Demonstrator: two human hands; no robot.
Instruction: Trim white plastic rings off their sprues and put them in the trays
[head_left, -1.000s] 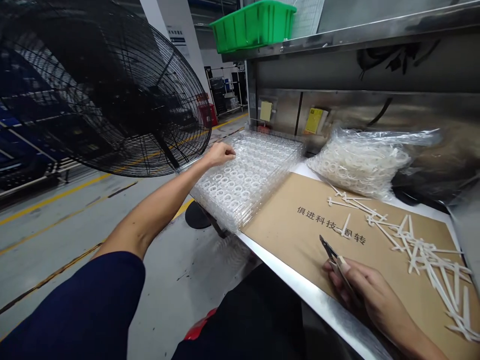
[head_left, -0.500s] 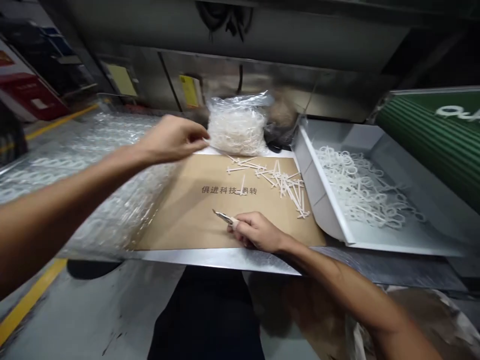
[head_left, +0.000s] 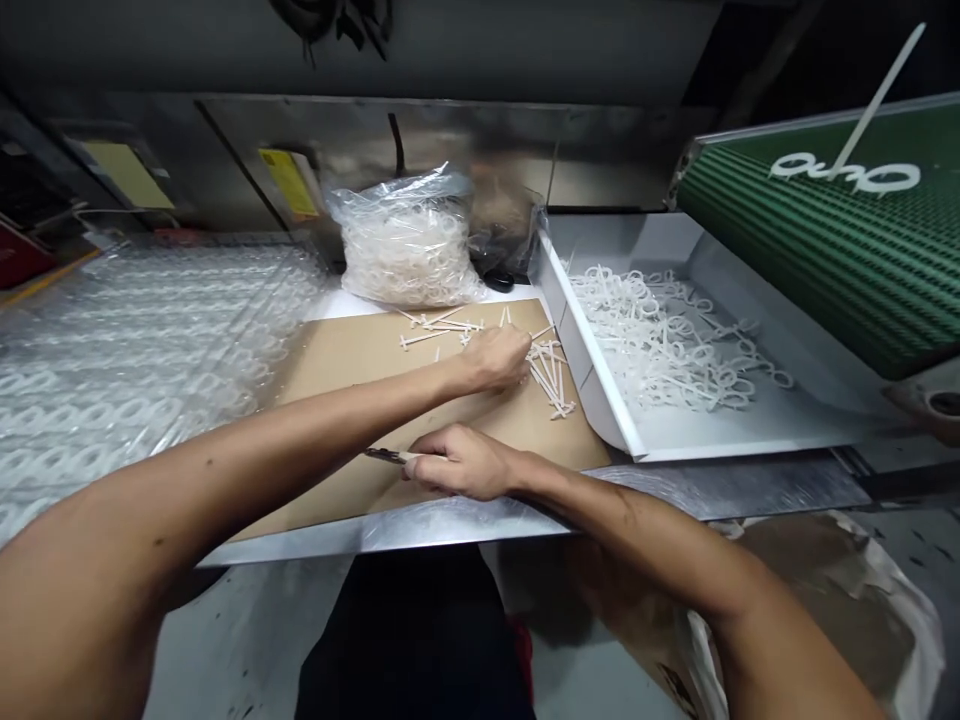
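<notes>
My left hand [head_left: 496,358] reaches across to the pile of thin white plastic sticks [head_left: 551,375], which have small cross-shaped ends. Its fingers are curled down into the pile; whatever they hold is hidden behind the knuckles. My right hand [head_left: 469,462] is closed around a small knife [head_left: 386,456], its narrow metal blade pointing left. That hand is low over the brown cardboard sheet [head_left: 330,360], near the front edge, below my left forearm.
To the right, a grey tray [head_left: 600,365] holds many white looped plastic pieces [head_left: 667,340]. A green conveyor belt [head_left: 825,240] slopes above it, carrying another piece. A clear bag [head_left: 409,245] of white parts stands behind; plastic-wrapped parts [head_left: 112,370] lie left.
My left hand has swung from beside the clear bag rightward onto the white sticks. My right hand keeps the knife, its blade now flatter. The view has turned right, showing more of the belt.
</notes>
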